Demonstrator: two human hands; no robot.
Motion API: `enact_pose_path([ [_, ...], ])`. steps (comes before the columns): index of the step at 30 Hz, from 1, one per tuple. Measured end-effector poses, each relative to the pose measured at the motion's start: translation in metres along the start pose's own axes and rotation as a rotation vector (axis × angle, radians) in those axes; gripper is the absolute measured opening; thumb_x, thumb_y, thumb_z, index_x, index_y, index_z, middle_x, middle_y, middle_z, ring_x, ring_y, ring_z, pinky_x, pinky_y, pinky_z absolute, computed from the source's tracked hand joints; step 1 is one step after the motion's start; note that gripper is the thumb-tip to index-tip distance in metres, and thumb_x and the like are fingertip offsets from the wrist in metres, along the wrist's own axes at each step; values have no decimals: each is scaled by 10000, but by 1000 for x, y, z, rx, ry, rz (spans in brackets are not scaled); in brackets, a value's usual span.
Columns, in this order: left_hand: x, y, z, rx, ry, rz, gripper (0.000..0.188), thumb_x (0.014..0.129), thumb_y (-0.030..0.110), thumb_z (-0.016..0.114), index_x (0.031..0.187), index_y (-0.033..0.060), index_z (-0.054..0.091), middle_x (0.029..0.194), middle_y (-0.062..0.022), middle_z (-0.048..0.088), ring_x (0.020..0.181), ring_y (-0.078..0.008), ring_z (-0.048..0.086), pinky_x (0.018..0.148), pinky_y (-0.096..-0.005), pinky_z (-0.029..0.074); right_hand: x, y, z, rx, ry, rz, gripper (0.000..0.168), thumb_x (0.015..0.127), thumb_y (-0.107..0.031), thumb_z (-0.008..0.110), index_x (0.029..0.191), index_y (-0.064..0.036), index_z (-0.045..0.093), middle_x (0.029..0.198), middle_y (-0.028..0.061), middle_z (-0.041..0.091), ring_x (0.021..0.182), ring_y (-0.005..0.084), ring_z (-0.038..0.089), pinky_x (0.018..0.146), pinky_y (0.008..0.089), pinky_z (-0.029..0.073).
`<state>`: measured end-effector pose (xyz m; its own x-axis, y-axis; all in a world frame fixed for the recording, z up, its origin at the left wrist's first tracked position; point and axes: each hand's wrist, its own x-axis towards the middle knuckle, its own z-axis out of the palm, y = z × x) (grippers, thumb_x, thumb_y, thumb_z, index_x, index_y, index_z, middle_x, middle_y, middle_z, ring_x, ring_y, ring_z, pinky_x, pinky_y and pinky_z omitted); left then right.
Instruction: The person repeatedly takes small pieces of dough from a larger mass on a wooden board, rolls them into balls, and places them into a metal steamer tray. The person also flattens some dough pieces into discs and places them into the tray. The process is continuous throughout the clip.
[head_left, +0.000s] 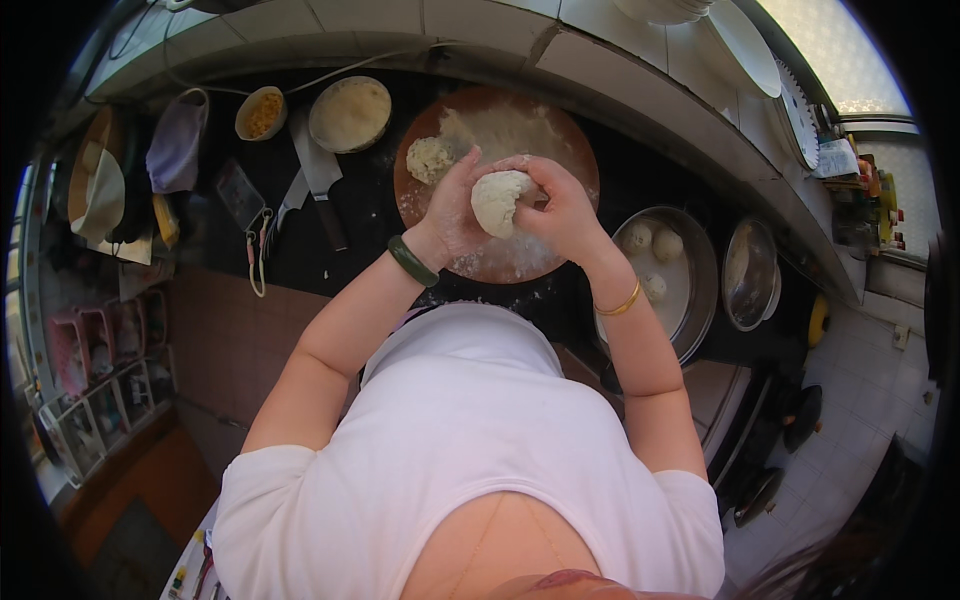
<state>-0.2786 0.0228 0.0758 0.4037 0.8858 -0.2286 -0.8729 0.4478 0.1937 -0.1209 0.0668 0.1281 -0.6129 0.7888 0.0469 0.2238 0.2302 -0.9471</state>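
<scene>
Above a round wooden board (574, 142), both my hands hold a pale, cupped piece of dough (496, 201). My left hand (454, 206) supports it from the left and below. The fingers of my right hand (559, 206) pinch its right edge, and the thumb reaches in at the rim. Whether anything lies inside the dough, I cannot tell. Flour is scattered over the board and on my fingers. Left of my left hand, a rough lump of dough (430, 160) rests on the board.
At the right stands a metal pan (697, 300) holding several dough balls (667, 244), with a metal bowl (750, 274) beyond it. To the left are a bowl of flour (350, 114), a cleaver (319, 161), a small bowl of orange-yellow filling (262, 116) and a phone (238, 195) with a strap.
</scene>
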Motion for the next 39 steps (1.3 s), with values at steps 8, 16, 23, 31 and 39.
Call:
enact_pose_path([
  [8,13,-14,-21,-140,83,6,386,970,377,481,1160,62,597,1141,-120,638,1096,-258,602,969,-397,479,-6,-1,10,-251,-30,0,443,715,44,634,1140,-78,665,973,132,651,917,290,634,793,344,522],
  [16,5,-5,5,-103,108,92,410,965,398,459,1195,83,583,1146,-82,631,1067,-242,615,926,-405,513,-4,8,21,-519,268,-148,482,699,6,663,1173,-64,608,1124,133,626,1063,349,586,987,400,457],
  [23,5,-15,-21,-273,-65,-127,359,971,393,456,1191,138,579,1102,-47,642,1010,-203,630,874,-388,537,7,-4,-1,-540,-163,-453,485,706,63,619,1157,-114,638,1146,71,651,1069,288,607,998,428,467],
  [31,-2,4,17,42,193,-164,424,997,418,395,1267,122,533,1213,-74,606,1081,-236,608,911,-427,510,5,20,6,270,154,161,428,742,39,626,1164,-35,627,1101,138,664,963,318,644,870,365,524],
  [39,8,-18,13,-130,343,-67,486,936,544,463,1213,157,564,1206,-47,602,1132,-219,577,942,-443,483,9,5,-1,-701,-242,-503,493,741,28,626,1226,-56,595,1293,129,574,1188,320,547,1016,398,445],
])
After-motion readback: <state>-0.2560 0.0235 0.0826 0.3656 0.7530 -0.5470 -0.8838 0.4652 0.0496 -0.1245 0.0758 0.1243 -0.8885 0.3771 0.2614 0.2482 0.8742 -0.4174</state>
